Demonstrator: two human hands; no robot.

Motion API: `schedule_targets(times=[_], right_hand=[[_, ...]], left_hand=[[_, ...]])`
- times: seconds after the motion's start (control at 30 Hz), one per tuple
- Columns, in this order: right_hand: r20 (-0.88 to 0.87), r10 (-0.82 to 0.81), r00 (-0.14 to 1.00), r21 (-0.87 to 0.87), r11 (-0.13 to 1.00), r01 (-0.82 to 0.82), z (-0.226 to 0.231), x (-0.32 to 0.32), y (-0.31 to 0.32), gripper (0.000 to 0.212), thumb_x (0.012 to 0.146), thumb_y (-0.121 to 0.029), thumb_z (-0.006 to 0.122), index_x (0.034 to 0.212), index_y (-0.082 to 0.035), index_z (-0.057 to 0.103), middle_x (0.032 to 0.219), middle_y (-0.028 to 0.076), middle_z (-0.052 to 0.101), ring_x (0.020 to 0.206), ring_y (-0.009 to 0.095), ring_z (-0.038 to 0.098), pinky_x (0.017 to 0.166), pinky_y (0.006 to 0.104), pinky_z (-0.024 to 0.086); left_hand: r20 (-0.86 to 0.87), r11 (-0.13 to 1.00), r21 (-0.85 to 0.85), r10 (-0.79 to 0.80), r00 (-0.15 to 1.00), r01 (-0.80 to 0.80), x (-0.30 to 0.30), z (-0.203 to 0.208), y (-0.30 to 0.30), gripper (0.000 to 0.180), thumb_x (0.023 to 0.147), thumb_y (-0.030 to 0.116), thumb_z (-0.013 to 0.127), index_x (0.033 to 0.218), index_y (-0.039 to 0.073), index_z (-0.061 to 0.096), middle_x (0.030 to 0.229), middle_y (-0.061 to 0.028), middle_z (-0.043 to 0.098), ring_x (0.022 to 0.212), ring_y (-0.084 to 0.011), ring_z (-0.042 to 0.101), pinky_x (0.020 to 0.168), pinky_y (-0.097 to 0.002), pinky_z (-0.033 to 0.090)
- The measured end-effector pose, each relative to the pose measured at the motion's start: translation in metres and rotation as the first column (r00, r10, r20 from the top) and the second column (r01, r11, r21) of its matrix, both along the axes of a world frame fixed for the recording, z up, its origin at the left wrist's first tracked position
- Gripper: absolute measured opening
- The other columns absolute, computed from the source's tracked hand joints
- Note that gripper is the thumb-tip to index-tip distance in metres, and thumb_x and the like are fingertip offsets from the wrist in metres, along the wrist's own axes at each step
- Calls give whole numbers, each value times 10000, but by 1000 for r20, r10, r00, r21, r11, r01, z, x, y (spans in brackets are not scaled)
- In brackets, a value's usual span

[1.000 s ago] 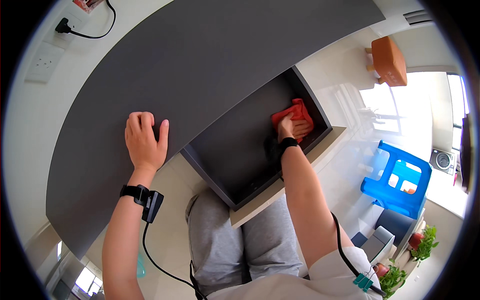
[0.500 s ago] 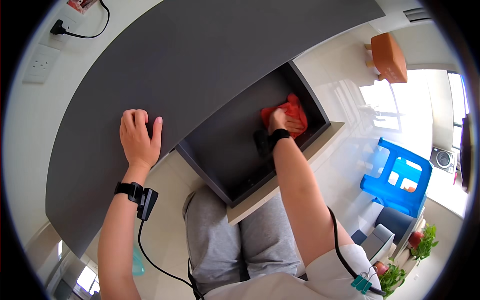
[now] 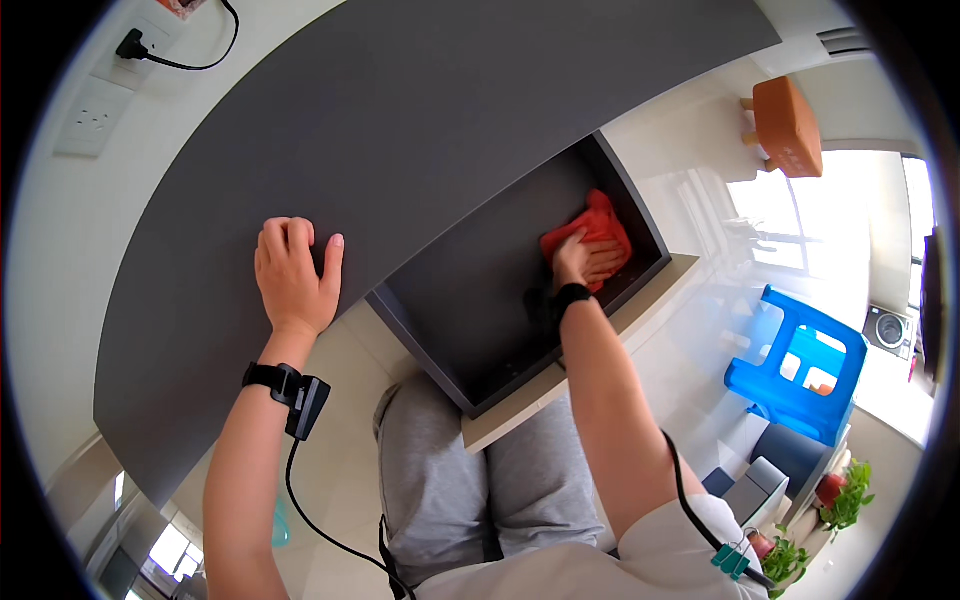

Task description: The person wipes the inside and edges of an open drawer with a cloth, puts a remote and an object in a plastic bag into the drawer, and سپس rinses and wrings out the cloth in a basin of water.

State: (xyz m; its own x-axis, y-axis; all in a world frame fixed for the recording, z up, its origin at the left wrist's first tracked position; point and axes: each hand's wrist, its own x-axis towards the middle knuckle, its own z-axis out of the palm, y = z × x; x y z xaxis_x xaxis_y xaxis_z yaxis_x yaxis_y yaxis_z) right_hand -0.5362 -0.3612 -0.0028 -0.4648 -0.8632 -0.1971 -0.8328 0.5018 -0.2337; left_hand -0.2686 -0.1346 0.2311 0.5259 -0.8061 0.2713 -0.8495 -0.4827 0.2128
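A dark grey drawer (image 3: pixel 470 265) is pulled out from under the grey desk (image 3: pixel 330 130), over my lap. Inside it, toward its right end, lies a crumpled red cloth (image 3: pixel 612 225). My right hand (image 3: pixel 588 260) rests on the cloth with its fingers laid out flat, pressing it to the drawer bottom. On the desk top near its front edge sits my left hand (image 3: pixel 298 275), palm down, thumb apart and fingers bent a little, holding nothing. A black band with a small box (image 3: pixel 308 405) is strapped to my left wrist.
The drawer's pale front panel (image 3: pixel 500 420) stands over my legs. To the right are a blue plastic stool (image 3: pixel 800 370) and an orange stool (image 3: pixel 788 125) on the floor. Potted plants (image 3: pixel 850 497) stand at lower right. A black cable (image 3: pixel 300 500) runs from my left wrist.
My right hand and the red cloth have shifted slightly toward the drawer's right end, with the fingers still flat on it. My left hand stays on the desk; the whole view has shifted a little.
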Motion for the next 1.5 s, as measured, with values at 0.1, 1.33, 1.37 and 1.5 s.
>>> schedule_targets(times=[0.1, 1.33, 1.37, 1.5], right_hand=[[-43, -9, 999, 5, 1000, 9, 0, 16, 42, 794, 928, -516, 342, 1469, -13, 51, 1537, 207, 26, 1424, 378, 8, 1111, 549, 100], [296, 935, -196, 178, -255, -950, 82, 104, 121, 704, 833, -497, 543, 1450, -285, 278, 1552, 107, 71, 1433, 317, -22, 1125, 554, -24], [312, 916, -252, 163, -313, -936, 82, 104, 124, 696, 837, -481, 545, 1450, -292, 278, 1554, 98, 70, 1434, 310, -22, 1130, 543, -25], [375, 874, -308, 136, -381, -915, 87, 96, 127, 650, 843, -420, 561, 1435, -292, 323, 1555, 63, 88, 1439, 271, -22, 1146, 503, -10]], left_hand=[[10, 1000, -2, 3, 1000, -3, 1, 1, -2, 239, 870, 276, 570, 868, 72, 445, 906, -90, 430, 863, -284, 473, 744, -396, 390], [16, 1000, -26, 12, 1000, -11, 1, -1, 0, 240, 857, 275, 595, 854, 86, 448, 884, -60, 429, 828, -253, 473, 719, -377, 392], [19, 1000, -22, 12, 1000, -12, 2, -1, 1, 240, 857, 275, 595, 854, 86, 447, 884, -60, 429, 827, -252, 473, 718, -376, 392], [24, 1000, -22, 14, 1000, -14, 4, -3, 4, 241, 857, 276, 595, 847, 89, 445, 884, -58, 429, 826, -250, 473, 717, -375, 393]])
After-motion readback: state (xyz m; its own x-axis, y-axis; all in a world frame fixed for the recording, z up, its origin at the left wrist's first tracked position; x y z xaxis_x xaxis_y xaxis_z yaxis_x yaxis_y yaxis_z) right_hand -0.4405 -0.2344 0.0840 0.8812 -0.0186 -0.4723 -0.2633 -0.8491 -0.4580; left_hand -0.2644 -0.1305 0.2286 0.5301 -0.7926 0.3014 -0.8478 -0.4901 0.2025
